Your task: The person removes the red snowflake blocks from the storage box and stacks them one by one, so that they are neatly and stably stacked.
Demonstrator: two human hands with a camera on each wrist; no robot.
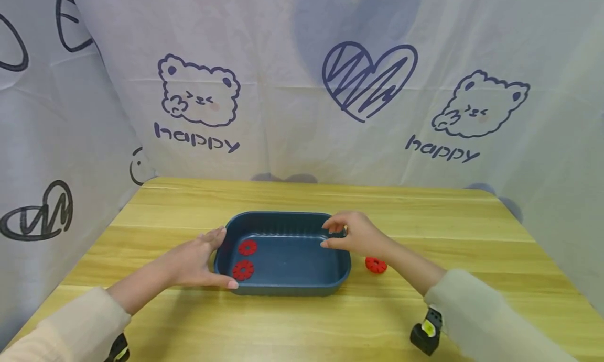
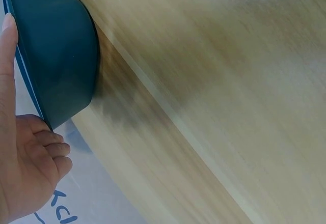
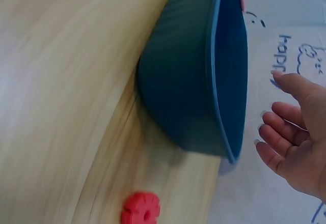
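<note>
Backdrop [image 1: 283,32]: pale cloth hung behind and at the sides, drawn with hearts, little bear faces and the word "happy".
Worktop [image 1: 283,325]: yellowish wood grain, running back to the cloth.
Sleeves [image 1: 486,315]: cream, coming in from both near corners.
Blue tray [image 1: 288,262]: deep, round-cornered, sitting on the worktop in front of the person, long side towards them.
Left hand [image 1: 200,257]: spread around the tray's left end and gripping it, thumb at the near rim, fingers at the far corner.
Right hand [image 1: 356,233]: hanging over the tray's right end, thumb and fingers well parted, nothing between them that I can see.
Wrist camera [image 1: 427,333]: black, strapped below the right sleeve.
Nearer red disc [image 1: 237,271]: notched, holed in the middle, inside the tray at its left end.
Outer red disc [image 1: 376,269]: on the worktop just beside the tray's right end, below the right forearm.
Farther red disc [image 1: 243,248]: also inside, just behind the nearer one.
</note>
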